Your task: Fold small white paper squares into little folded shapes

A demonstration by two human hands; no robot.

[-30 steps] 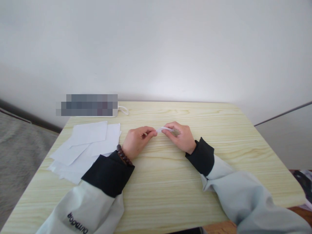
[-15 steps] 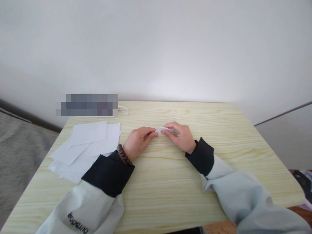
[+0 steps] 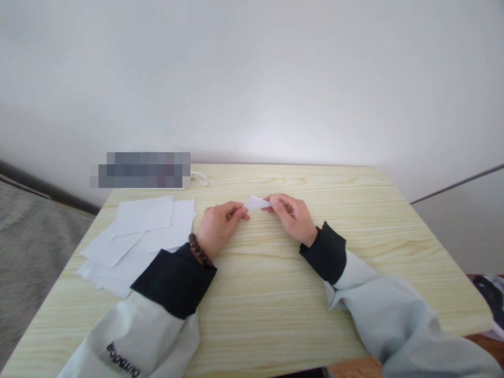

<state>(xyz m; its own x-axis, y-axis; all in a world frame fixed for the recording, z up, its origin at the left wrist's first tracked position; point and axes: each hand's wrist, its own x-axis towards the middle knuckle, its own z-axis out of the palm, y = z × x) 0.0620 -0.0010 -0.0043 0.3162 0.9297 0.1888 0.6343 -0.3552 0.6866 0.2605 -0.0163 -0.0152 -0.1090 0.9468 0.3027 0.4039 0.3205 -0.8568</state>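
A small folded piece of white paper (image 3: 256, 202) is pinched between my two hands above the middle of a light wooden table (image 3: 275, 294). My left hand (image 3: 218, 227) grips its left end with thumb and fingertips; a dark bead bracelet sits on that wrist. My right hand (image 3: 293, 216) holds the right end, fingers curled. Both hands hover just over the tabletop.
Several loose white paper sheets (image 3: 134, 236) lie overlapped on the table's left side. A blurred-out object with a white cord loop (image 3: 199, 177) sits at the back left edge by the white wall. A grey surface lies off the table's left.
Both hands have lifted slightly and moved toward the far edge. The paper piece has turned up, showing more of its flat face.
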